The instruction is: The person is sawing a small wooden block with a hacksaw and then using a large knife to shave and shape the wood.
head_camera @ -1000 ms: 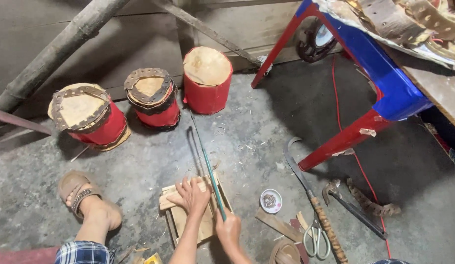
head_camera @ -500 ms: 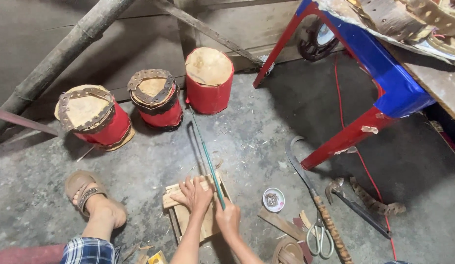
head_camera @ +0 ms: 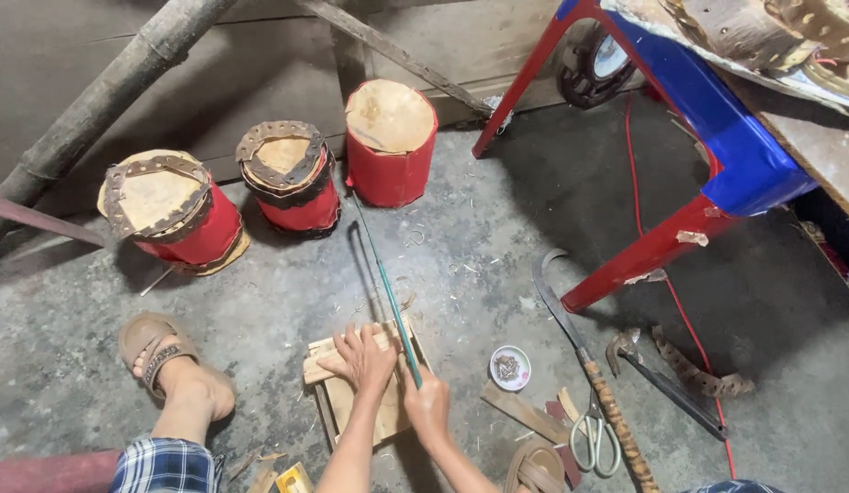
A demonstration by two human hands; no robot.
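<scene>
A long thin green rod [head_camera: 388,288] runs from the near middle of the concrete floor away toward the far wall, its near end lying over a small wooden block [head_camera: 365,397] of slats. The right hand [head_camera: 428,408] is closed round that near end, fingers wrapped tight, while the left hand [head_camera: 365,358] lies flat and spread on the block, gripping nothing, only pressing down. To my eye the work goes best if that flat hand keeps the block from sliding and the rod stays low against the wood, so the far tip does not whip about. Just right of the block sits a small round white dish [head_camera: 510,367] with a little heap of dark bits in it, perhaps tacks; I cannot tell. Farther right lie scissors [head_camera: 593,438] and a long curved blade [head_camera: 580,342] with a wrapped handle. Far off, near the wall, three red drums [head_camera: 288,173] stand in a row, their tops covered, contents hidden. A sandalled foot [head_camera: 169,370] rests at near left
</scene>
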